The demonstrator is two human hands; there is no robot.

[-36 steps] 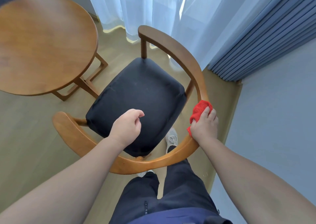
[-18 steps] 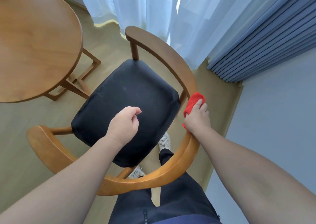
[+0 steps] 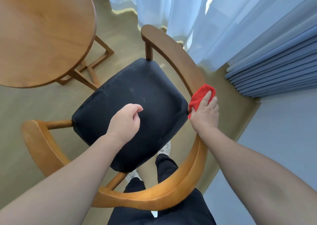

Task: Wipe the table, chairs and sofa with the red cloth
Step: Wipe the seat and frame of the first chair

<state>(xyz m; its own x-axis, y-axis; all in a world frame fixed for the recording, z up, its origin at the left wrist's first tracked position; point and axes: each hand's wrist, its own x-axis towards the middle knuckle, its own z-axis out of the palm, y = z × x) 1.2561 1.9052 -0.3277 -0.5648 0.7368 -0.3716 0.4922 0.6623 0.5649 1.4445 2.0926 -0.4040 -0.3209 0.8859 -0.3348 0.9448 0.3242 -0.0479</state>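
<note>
1. Right hand point(image 3: 205, 112) holds the red cloth point(image 3: 200, 96) against the chair's point(image 3: 154, 195) curved wooden rail, on its right side, by the right corner of the seat point(image 3: 137, 90). Fingers lie over the cloth, thumb on the inner side.
2. Left hand point(image 3: 125, 121) is over the dark seat, fingers loosely curled, holding nothing.
3. Round table point(image 3: 42, 35) stands just beside the chair's left.

The chair frame point(image 3: 171, 195) is honey-toned wood, smooth, with a satin sheen along the curved rail. The seat point(image 3: 137, 90) is dark cloth, matt, marked with pale scuffs. The table point(image 3: 42, 35) has a smooth wood top with visible grain and low gloss. The red cloth point(image 3: 200, 94) shows a nubbly, matt pile. The sheer curtain point(image 3: 171, 4) is thin translucent fabric; the drape point(image 3: 274, 73) is heavier, opaque, pleated cloth. The floor point(image 3: 25, 104) is smooth and faintly shiny. The wall point(image 3: 283, 130) is matt.
</note>
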